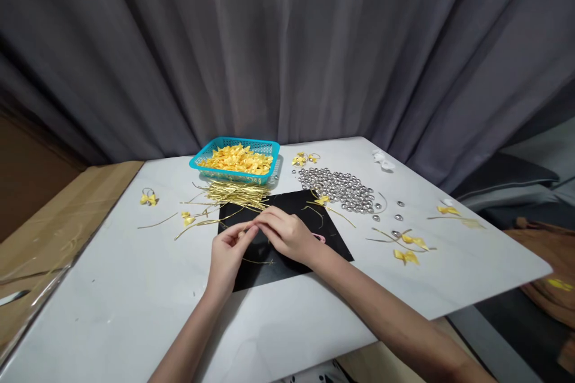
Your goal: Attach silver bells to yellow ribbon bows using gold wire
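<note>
Over a black mat (256, 276), my left hand (229, 249) and my right hand (287, 232) meet with their fingertips pinched together. Between them is a thin gold cord, mostly hidden by the fingers; a loose strand (258, 262) shows just below. Whether a bow or bead is also in the pinch I cannot tell. Just beyond the hands lies a bundle of gold cords (238, 192). A yellow bow (322, 200) with cord rests at the mat's far edge, and a pink item (318, 238) is partly covered by my right hand.
A turquoise basket (193, 161) of yellow bows stands at the back. Silver oval beads (336, 188) are heaped right of it. Finished-looking bow loops (148, 198) lie left, others (305, 159) at the back. Loose bows (406, 257) and white pieces (383, 160) are on the right.
</note>
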`<state>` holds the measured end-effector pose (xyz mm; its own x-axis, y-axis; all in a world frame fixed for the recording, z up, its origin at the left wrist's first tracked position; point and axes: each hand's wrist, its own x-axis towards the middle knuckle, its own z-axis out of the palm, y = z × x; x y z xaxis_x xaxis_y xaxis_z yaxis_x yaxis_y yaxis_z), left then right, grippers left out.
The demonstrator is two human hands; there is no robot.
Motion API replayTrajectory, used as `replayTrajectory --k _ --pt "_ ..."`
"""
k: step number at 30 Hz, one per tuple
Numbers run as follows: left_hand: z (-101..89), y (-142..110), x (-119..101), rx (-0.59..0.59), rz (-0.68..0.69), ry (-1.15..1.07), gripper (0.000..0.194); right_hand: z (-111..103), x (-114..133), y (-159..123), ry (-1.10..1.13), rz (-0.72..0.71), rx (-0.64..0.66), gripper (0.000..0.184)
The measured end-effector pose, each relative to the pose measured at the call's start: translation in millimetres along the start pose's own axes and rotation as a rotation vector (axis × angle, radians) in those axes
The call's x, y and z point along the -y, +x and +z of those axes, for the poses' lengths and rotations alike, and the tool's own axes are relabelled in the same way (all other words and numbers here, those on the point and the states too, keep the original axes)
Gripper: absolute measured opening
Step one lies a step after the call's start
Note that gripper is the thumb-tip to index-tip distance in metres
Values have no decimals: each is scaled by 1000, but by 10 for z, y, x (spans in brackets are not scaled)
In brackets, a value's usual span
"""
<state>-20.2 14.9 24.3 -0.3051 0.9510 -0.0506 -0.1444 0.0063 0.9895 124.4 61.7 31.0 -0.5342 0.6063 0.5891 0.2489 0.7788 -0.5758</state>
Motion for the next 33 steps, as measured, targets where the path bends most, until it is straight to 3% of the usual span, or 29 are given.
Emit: replayTrajectory --k 4,10,13,19,23,33 --pt "11 -24 -32 24 32 44 28 37 19 48 193 218 -53 19" --pt "28 -56 -86 41 83 53 26 59 62 78 616 515 106 37" --pt "28 -63 -78 27 97 39 28 80 69 72 762 599 71 42" --pt "25 -84 -36 4 106 14 28 164 73 60 961 708 -78 35" --pt "10 -73 -12 13 100 -1 27 203 112 58 1056 761 -91 35" --pt "2 -72 0 -14 103 -5 26 252 158 55 1089 806 -218 32"
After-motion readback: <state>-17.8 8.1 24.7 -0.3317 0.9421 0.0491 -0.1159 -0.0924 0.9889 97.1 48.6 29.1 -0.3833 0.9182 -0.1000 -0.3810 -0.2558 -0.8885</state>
